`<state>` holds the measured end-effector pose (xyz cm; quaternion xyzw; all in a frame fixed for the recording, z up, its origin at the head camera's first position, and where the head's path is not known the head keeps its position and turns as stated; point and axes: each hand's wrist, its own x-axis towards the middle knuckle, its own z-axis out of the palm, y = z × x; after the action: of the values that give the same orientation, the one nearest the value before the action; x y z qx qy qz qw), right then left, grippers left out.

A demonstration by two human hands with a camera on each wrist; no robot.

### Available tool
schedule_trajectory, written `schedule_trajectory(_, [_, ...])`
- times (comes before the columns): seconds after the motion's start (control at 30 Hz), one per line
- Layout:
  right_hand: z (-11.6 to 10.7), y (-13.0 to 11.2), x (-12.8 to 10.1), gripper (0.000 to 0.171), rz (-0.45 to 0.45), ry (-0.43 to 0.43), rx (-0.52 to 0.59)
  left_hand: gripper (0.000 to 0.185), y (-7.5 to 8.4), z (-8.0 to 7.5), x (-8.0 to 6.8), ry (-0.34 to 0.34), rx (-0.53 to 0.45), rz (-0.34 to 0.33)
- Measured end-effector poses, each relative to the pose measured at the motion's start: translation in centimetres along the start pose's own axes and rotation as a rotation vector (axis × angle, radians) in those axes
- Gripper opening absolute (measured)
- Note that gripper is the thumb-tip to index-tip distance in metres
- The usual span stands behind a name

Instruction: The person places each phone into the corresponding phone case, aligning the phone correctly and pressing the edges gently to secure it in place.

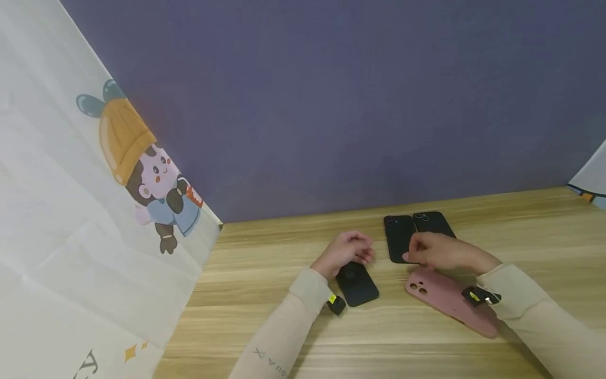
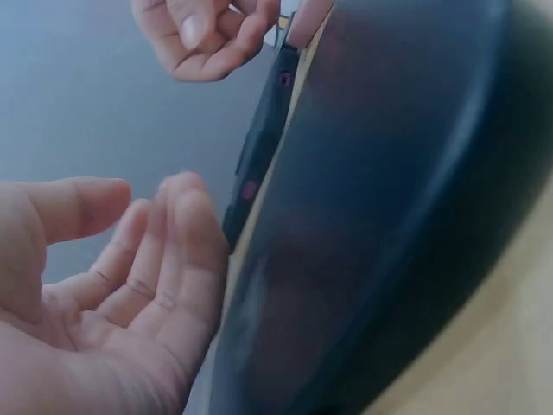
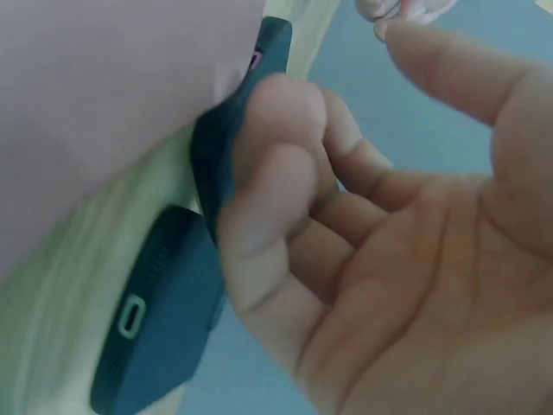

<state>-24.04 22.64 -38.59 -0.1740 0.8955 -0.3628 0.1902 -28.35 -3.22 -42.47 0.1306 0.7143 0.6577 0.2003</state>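
My left hand, fingers loosely bent and holding nothing, hovers at the far end of a black phone. That phone's dark surface looms large beside the hand in the left wrist view. Over the near end of another black phone is my right hand, its fingers curled loosely with nothing between them. A second dark phone with a camera bump lies alongside, partly hidden by that hand. Below the right wrist lies a pink phone case with round camera holes. The right wrist view shows a charging-port opening.
The wood-grain table meets a dark blue-purple panel at the back. On the left hangs a white sheet printed with a cartoon figure. Small black wrist devices are strapped at both cuffs.
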Motion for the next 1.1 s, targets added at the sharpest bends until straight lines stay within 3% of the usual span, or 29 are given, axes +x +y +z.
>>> schedule_trajectory(0.2, [0.1,-0.3,-0.5,0.028,-0.031,-0.029,-0.121,0.021,1.4,-0.4,-0.8,0.132,0.24,0.048])
schedule_trajectory(0.37, [-0.1,-0.5,-1.0,0.029,-0.037,-0.06,-0.17,0.019,2.7,-0.5,-1.8,0.258,0.671,0.02])
schedule_trajectory(0.43, [-0.1,-0.7,-1.1,0.031,-0.023,-0.077,-0.174,0.029,3.1,-0.4,-2.2,0.291,0.879,-0.02])
schedule_trajectory(0.5, [-0.1,-0.9,-1.3,0.034,0.009,-0.092,-0.187,0.051,3.4,-0.2,-2.6,0.288,1.048,-0.071])
schedule_trajectory(0.67, [0.3,-1.4,-1.9,0.043,0.06,-0.115,-0.262,0.098,3.5,0.7,-3.4,0.179,1.356,-0.209])
schedule_trajectory(0.8, [0.4,-1.6,-2.0,0.054,0.067,-0.129,-0.358,0.107,3.5,1.6,-4.0,0.126,1.498,-0.215])
schedule_trajectory(0.87, [0.5,-1.6,-2.0,0.074,0.073,-0.135,-0.406,0.107,3.4,2.0,-4.1,0.13,1.536,-0.218])
schedule_trajectory(1.0, [0.9,-1.5,-2.0,0.121,0.075,-0.117,-0.493,0.107,3.3,2.5,-4.1,0.143,1.56,-0.242])
schedule_trajectory(1.1, [1.4,-1.5,-1.8,0.128,0.086,-0.104,-0.545,0.107,3.2,2.7,-3.8,0.144,1.553,-0.259])
